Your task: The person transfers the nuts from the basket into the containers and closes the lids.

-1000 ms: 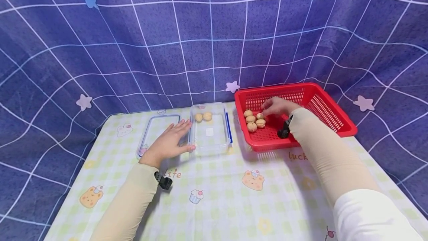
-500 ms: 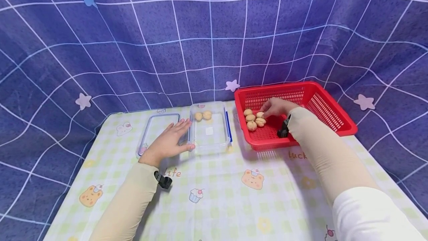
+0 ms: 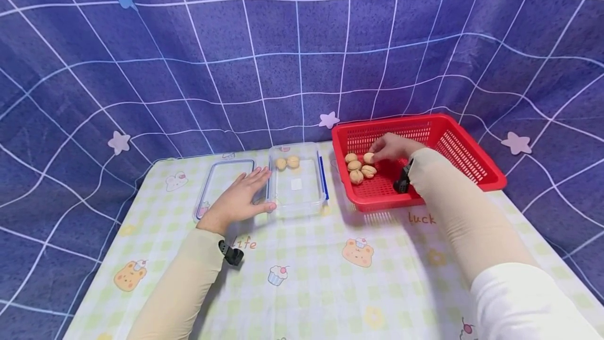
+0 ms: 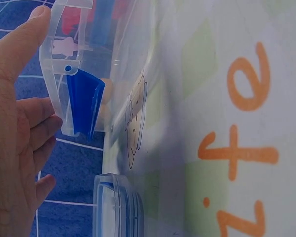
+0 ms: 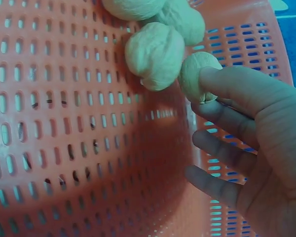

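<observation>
Both hands are over the table (image 3: 311, 277). Left hand (image 3: 240, 201) lies flat with straight fingers, spread across the near right corner of the lid (image 3: 222, 185) and touching the left wall of the clear box (image 3: 297, 206); in the left wrist view the thumb lies along the box's corner by its blue clip (image 4: 84, 106). Right hand (image 3: 394, 147) is inside the red basket (image 3: 467, 169), pinching one walnut (image 3: 368, 157) between thumb and fingertips, the other fingers loosely bent below it. That nut is raised a little, just beside the other nuts (image 3: 357, 169), which are bunched against the basket's left wall. From the right wrist, the held nut (image 5: 197, 76) nearly touches its neighbour (image 5: 155, 55).

Two nuts (image 3: 287, 163) sit at the box's far edge; the rest of its floor is bare. Box and basket stand close side by side with a narrow strip of cloth between them. Most of the basket floor to the right is open, and the near half of the table is free.
</observation>
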